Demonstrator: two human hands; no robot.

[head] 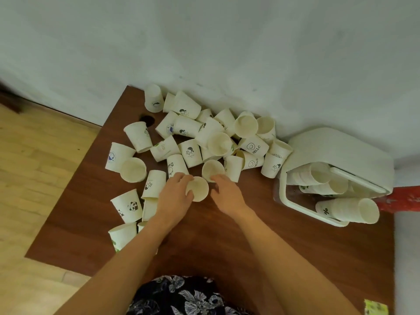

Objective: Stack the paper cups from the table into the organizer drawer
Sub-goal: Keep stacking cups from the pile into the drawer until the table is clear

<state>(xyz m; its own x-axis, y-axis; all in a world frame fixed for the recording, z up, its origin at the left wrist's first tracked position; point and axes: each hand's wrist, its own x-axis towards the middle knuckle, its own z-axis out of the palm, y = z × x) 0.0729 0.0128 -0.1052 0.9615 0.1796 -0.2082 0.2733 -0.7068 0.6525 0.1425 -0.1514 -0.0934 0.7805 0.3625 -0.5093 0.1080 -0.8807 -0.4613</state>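
Note:
Many white paper cups (193, 130) lie scattered and tipped over on the brown table (204, 242), most of them against the wall. My left hand (176, 196) grips one cup (198, 189) whose open mouth faces me. My right hand (227, 192) reaches to another open cup (211, 169) just behind it, fingertips touching its rim. At the right stands the white organizer (341, 144) with its drawer (288, 201) pulled open. Stacks of nested cups (318, 176) lie on their sides inside, and one stack (347, 210) rests across the drawer's front rim.
The table's left edge drops to a wooden floor (34, 167). A pale wall (227, 53) runs right behind the cups and organizer. A red bar (402, 201) shows right of the drawer. A dark round hole (147, 119) sits in the tabletop near the back left.

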